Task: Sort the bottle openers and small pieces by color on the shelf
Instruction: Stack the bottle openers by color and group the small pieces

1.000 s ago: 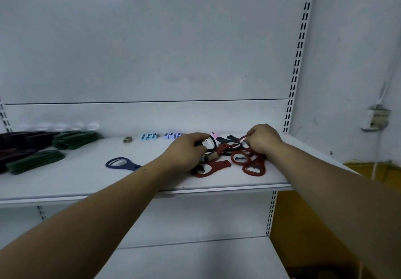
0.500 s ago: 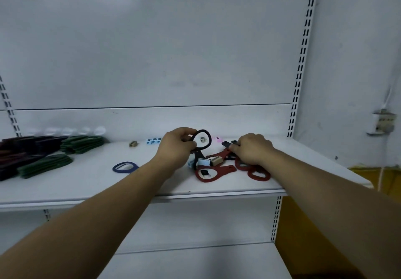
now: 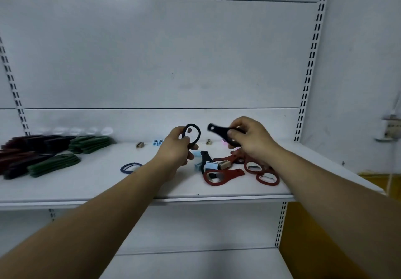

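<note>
My left hand grips a black bottle opener by its handle, ring end up, above the white shelf. My right hand holds a second black opener raised, its handle pointing left. Below them lies a mixed heap: red openers, another black opener, and small light-blue and tan pieces. A dark blue opener lies alone left of the heap.
Sorted stacks sit at the shelf's left: green openers, more green, and dark red and black ones. Small tan and blue pieces stand along the back. A slotted upright bounds the right side.
Both hands have risen from the heap. The left lifted its black opener higher; the right took a black opener out of the pile and raised it.
</note>
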The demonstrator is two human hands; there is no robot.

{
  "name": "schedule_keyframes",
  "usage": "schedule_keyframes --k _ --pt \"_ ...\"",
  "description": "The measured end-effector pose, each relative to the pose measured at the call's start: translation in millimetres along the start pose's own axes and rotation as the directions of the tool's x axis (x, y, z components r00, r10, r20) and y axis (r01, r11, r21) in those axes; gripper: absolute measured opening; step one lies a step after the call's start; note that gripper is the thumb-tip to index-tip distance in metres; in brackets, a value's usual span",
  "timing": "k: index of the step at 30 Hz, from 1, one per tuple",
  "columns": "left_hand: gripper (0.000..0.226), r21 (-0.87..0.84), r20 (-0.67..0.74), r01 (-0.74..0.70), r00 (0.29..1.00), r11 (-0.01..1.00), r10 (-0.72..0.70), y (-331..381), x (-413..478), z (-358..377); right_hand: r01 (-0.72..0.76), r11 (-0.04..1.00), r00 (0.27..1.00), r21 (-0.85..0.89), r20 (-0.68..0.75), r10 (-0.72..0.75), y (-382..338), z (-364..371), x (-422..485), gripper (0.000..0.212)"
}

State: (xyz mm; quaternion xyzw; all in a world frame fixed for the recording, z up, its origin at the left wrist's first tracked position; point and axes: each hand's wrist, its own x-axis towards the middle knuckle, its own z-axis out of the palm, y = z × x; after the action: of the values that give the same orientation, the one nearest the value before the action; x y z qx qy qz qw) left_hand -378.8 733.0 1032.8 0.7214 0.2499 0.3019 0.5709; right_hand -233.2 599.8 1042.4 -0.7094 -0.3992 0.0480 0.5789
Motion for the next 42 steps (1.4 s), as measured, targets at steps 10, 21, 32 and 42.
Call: schedule_keyframes --k 10,21,32,42 --pt "0.018 -0.013 0.271 0.017 0.962 1.000 -0.013 5 0 -9 0.160 0.952 0.982 -0.262 0.137 -0.127 -21 50 -3 0.053" --pt "0.023 -0.159 0.091 0.120 0.990 0.980 -0.107 0 12 -17 -0.057 0.683 0.918 -0.728 0.231 0.322 -14 46 3 0.051" --pt "0.030 -0.353 0.125 0.228 0.973 0.907 -0.196 -4 14 -18 -0.204 0.965 0.963 0.165 -0.145 0.229 -12 45 15 0.022" --pt "0.008 -0.369 0.109 0.104 0.992 0.924 -0.068 -3 12 -14 -0.236 0.879 0.966 0.414 0.005 0.258 -23 83 -1 0.008"
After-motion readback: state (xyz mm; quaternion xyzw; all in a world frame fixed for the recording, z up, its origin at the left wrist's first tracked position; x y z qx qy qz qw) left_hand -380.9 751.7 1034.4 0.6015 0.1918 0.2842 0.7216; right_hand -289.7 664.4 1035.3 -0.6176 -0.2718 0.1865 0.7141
